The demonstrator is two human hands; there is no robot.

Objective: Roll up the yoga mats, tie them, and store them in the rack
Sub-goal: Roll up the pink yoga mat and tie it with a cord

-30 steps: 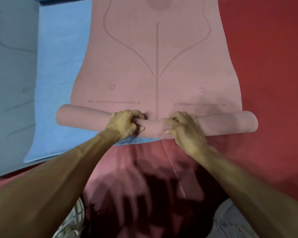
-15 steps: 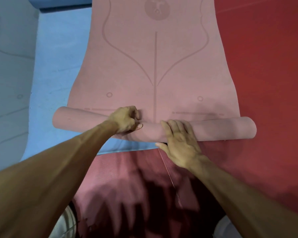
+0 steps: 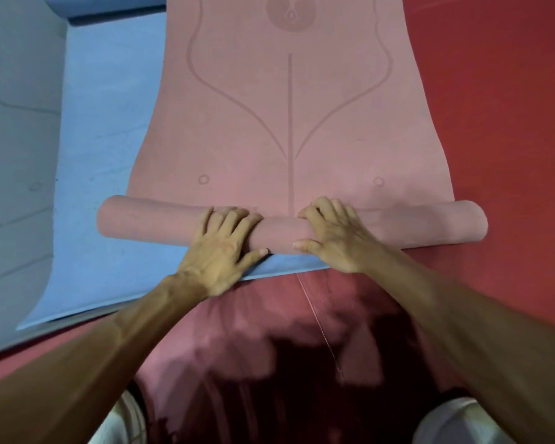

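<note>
A pink yoga mat (image 3: 289, 116) with printed alignment lines lies flat ahead of me, its near end wound into a roll (image 3: 148, 222) lying crosswise. My left hand (image 3: 220, 248) rests over the roll left of centre, fingers curled over its top and thumb at its near side. My right hand (image 3: 334, 235) grips the roll right of centre in the same way. A blue mat (image 3: 109, 123) lies under the pink one on the left, and a grey mat (image 3: 16, 123) lies further left.
The floor (image 3: 500, 107) is red matting on the right and in front of me. A rolled blue mat end (image 3: 109, 3) shows at the top left. My knees and a dark shadow fill the bottom of the view.
The roll has moved forward over the printed lines and grown thicker. My left hand has opened from a bunched grip to lie over the roll, and my right hand has curled over it.
</note>
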